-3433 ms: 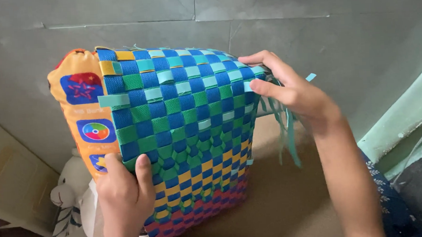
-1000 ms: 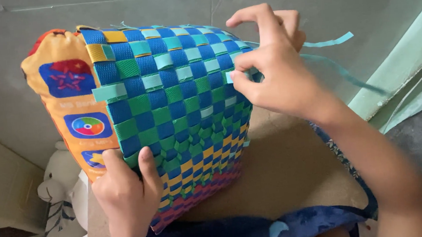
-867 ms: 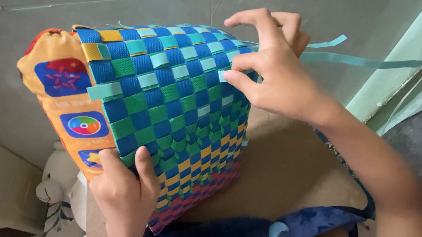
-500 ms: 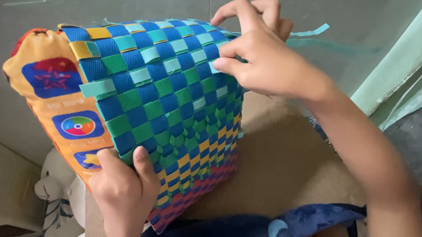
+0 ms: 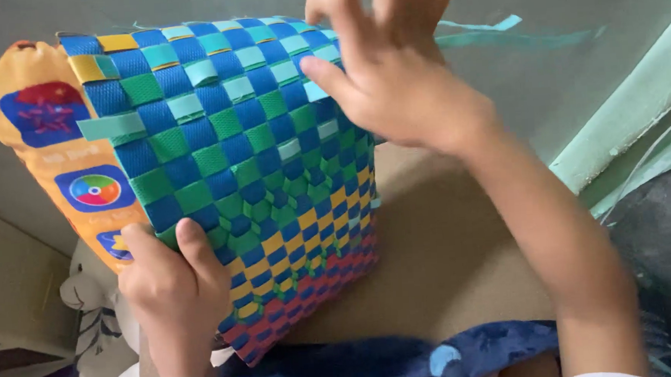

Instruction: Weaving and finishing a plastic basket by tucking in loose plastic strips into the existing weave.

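woven basket (image 5: 242, 163) blocks left; brown floor (image 5: 439, 259) right open (loose strips (image 5: 496, 33) above).

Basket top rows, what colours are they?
Blue, green and light teal checks on the basket, head view.

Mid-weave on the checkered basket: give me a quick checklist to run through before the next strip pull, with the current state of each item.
1. Left hand steadying the woven basket at its lower edge: ok, thumb and fingers clamp the weave.
2. Right hand at the upper right corner of the weave: ok, fingertips press on the top rows.
3. Loose teal strip free of tangles: ok, it trails clear to the right behind the hand.
4. Strip pinched firmly: cannot tell, the hand is blurred and hides the contact.
5. Orange printed panel seated against the weave's left side: ok, it lies flush.
6. Top rows tight and even: cannot tell, partly covered by fingers.
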